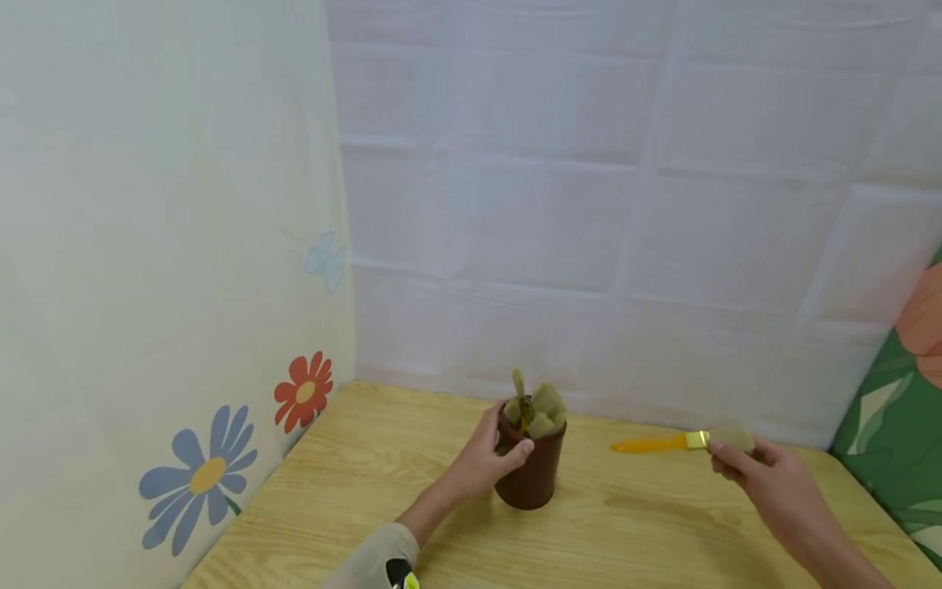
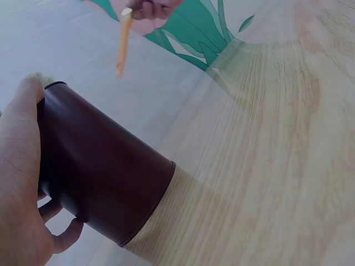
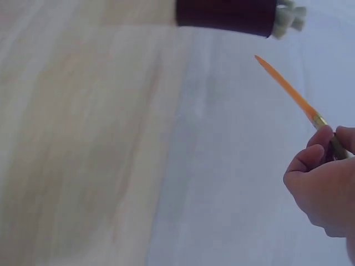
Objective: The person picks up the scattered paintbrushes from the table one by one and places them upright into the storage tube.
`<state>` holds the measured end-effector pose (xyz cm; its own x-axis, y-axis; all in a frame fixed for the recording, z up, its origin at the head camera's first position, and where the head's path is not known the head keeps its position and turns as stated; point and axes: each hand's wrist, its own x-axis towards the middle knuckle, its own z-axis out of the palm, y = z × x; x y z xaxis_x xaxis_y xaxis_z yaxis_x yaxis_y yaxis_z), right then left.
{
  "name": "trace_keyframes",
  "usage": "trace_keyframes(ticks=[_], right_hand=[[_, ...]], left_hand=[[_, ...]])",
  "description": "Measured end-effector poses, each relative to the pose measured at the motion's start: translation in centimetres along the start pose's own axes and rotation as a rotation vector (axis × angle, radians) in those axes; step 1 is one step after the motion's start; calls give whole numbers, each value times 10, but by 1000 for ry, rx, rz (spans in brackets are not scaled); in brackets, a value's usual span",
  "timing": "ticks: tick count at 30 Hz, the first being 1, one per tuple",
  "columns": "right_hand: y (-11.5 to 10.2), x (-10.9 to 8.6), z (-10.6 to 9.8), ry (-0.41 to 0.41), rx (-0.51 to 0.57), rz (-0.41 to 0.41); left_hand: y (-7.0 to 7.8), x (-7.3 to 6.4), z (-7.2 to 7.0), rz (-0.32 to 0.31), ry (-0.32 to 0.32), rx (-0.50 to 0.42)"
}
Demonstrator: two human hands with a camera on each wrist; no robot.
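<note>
A dark brown cylindrical brush holder (image 1: 531, 474) stands upright on the wooden table, with several pale bristle heads (image 1: 545, 404) sticking up out of it. My left hand (image 1: 478, 460) grips the holder from its left side, thumb across the front near the rim. To the right, above the table, my right hand (image 1: 783, 487) pinches a flat paintbrush (image 1: 655, 444) by its bristles, close to the gold ferrule. Its orange handle points left toward the holder, and the tip is apart from it. In the right wrist view, curled fingers and thumb hold the paintbrush (image 3: 288, 88) at the ferrule end.
The light wooden table (image 1: 353, 491) meets a creased white cloth (image 1: 500, 204) behind. On the left hangs a pale sheet with a blue flower (image 1: 208, 474) and a red flower (image 1: 304, 393). A green floral cloth (image 1: 901, 425) borders the right side.
</note>
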<state>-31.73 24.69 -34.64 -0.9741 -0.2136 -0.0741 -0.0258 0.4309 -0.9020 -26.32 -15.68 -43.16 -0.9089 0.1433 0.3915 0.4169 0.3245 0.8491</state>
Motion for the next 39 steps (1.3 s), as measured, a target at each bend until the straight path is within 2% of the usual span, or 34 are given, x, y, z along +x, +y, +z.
trace_keyframes(ticks=[5,9,14,18,24,28,33,39], right_hand=[[-31,-4,20,59,157,-137],[-58,-2,37,45,292,-282],[-90,4,62,13,317,-464],[-109,13,84,-7,226,-582],[-125,25,113,-9,4,-622],[-126,32,129,-9,-137,-699],[-119,38,144,-6,-224,-795],[-115,38,152,2,-263,-866]], left_hand=[[1,-1,0,-4,-1,2],[-2,-1,-1,5,2,4],[-4,0,-2,24,10,5],[-3,0,-2,37,10,5],[-5,2,1,53,1,-2],[-4,2,3,39,8,-8],[-2,2,5,48,-2,-10],[-2,3,7,46,11,-10]])
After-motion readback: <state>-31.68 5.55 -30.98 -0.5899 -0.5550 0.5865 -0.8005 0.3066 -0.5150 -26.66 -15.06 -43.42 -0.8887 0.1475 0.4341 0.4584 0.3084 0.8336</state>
